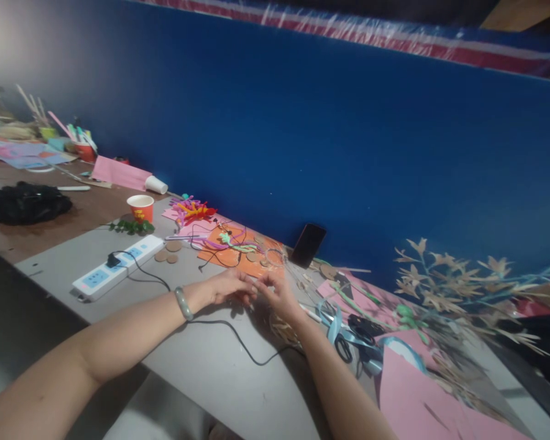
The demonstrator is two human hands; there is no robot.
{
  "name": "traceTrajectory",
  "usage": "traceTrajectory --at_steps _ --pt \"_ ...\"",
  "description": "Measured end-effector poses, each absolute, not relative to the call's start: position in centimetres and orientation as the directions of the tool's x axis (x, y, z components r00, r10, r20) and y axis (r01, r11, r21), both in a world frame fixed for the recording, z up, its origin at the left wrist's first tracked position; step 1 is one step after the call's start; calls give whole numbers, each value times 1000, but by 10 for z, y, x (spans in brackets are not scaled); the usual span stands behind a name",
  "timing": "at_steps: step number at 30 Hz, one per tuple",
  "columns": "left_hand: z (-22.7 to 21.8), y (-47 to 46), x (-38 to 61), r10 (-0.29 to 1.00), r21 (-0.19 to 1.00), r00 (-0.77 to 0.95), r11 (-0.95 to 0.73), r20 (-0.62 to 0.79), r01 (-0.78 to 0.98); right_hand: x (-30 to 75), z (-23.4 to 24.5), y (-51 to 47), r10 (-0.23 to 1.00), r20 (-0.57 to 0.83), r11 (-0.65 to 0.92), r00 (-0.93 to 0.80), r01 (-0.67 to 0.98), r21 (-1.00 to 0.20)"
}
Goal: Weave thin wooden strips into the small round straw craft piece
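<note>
My left hand (229, 287) and my right hand (278, 293) meet over the grey table (201, 360), fingertips pinched together on something small that I cannot make out. A pale green bangle (183, 304) circles my left wrist. An orange paper sheet (236, 255) with pipe cleaners and small cardboard discs lies just beyond the hands. A black cable (247, 348) runs under my forearms. A woven straw piece (282, 330) sits under my right wrist.
A white power strip (117, 266) lies at left, with a red paper cup (140, 208) and green sprig behind it. A dark phone (308, 244) leans on the blue wall. Black scissors (357, 333), blue ribbon, pink paper (421, 397) and dried branches (458, 287) lie at right.
</note>
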State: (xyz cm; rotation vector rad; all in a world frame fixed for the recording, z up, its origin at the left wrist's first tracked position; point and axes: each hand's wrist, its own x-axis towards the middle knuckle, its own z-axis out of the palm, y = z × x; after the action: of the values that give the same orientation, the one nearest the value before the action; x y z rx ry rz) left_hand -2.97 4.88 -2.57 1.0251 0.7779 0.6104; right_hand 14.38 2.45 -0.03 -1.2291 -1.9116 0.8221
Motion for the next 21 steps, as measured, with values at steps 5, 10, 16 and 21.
traceTrajectory --at_steps 5,10,16,21 --pt "-27 48 -29 769 911 562 407 -304 -64 142 -2 24 927 242 358 -286 489 -796" --pt "-26 48 -28 788 909 538 406 -298 -91 141 -4 23 919 295 393 -262 538 -746" --pt "-20 45 -28 870 992 481 122 -108 1 143 -4 27 960 175 257 -217 446 -858" --pt "-17 48 -34 877 956 467 -226 116 188 149 -5 31 962 12 98 -273 303 -948"
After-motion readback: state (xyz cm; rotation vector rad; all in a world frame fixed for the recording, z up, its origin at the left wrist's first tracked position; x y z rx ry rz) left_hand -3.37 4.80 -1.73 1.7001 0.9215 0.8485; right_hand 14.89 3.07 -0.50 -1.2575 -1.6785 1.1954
